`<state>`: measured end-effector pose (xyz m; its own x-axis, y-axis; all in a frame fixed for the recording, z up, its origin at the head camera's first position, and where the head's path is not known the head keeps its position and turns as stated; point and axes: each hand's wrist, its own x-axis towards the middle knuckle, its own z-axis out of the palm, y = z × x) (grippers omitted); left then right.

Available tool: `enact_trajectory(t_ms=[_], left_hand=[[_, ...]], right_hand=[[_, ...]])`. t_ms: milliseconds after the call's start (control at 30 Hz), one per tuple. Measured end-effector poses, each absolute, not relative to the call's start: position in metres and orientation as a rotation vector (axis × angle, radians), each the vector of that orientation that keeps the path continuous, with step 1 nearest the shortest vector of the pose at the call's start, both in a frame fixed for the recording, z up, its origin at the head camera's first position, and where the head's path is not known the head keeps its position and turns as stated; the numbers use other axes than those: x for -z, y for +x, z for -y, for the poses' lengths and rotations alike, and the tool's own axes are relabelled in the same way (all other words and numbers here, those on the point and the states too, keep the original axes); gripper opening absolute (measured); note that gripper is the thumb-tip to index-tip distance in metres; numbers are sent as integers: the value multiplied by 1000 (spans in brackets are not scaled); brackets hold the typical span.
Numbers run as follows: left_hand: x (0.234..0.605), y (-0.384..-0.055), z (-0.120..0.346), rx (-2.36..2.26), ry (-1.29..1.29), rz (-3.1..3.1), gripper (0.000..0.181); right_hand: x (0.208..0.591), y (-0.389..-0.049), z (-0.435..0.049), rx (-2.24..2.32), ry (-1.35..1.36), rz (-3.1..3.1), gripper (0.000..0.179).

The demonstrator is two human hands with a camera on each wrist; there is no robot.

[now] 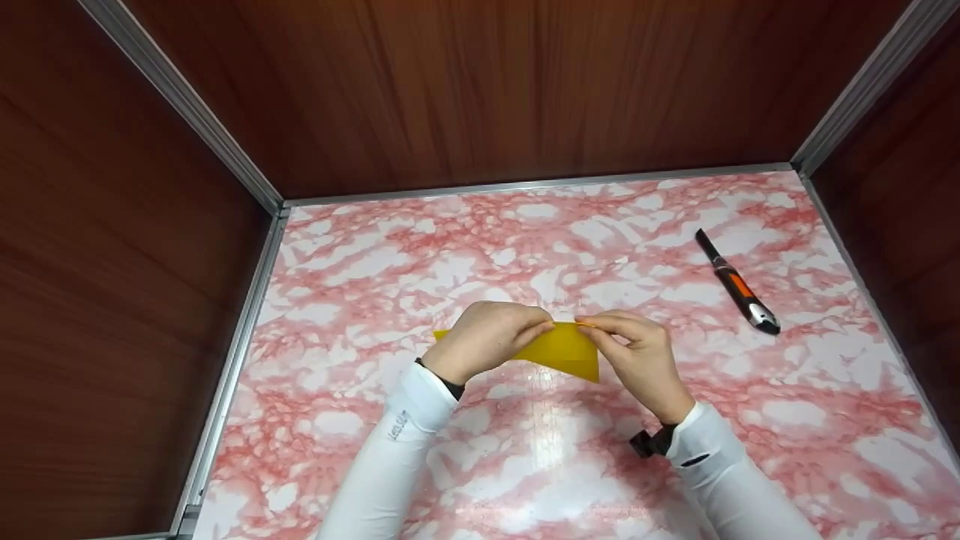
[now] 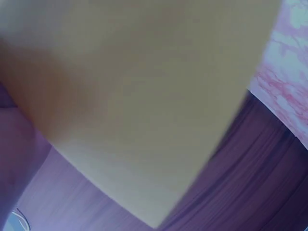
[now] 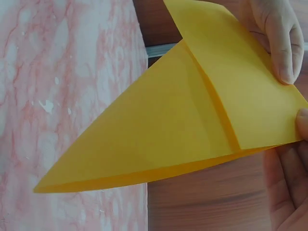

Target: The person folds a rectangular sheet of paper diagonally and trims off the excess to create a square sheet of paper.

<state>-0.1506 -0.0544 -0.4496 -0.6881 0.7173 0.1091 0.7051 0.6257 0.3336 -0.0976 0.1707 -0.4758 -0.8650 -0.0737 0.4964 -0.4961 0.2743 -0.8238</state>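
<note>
A sheet of yellow paper (image 1: 559, 351) is held up between both hands over the table. My left hand (image 1: 491, 334) pinches its top edge between thumb and fingers. A short way to the right, my right hand (image 1: 641, 356) pinches the same edge with thumb and forefinger. Seen from the right wrist, the folded paper (image 3: 139, 125) has a pointed lower part and a straight flap turned over along the top. The left hand (image 3: 276, 41) lies along that flap there, and the right hand (image 3: 288, 185) is at its corner. In the left wrist view, blurred paper (image 2: 159, 106) covers most of the picture.
A black and orange utility knife (image 1: 739, 285) lies at the right of the red-and-white marbled table (image 1: 360, 270). Dark wood-grain panels (image 1: 480, 90) with metal edging stand at the back and both sides.
</note>
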Motion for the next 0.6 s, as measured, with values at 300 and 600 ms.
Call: enact_trajectory(t_ms=[300, 600], left_hand=[[452, -147, 56, -497, 1286, -2820, 26], [455, -149, 67, -461, 1274, -2882, 25]], right_hand=[[478, -98, -171, -1676, 477, 2371, 19], [477, -97, -178, -1697, 354, 2376, 17]])
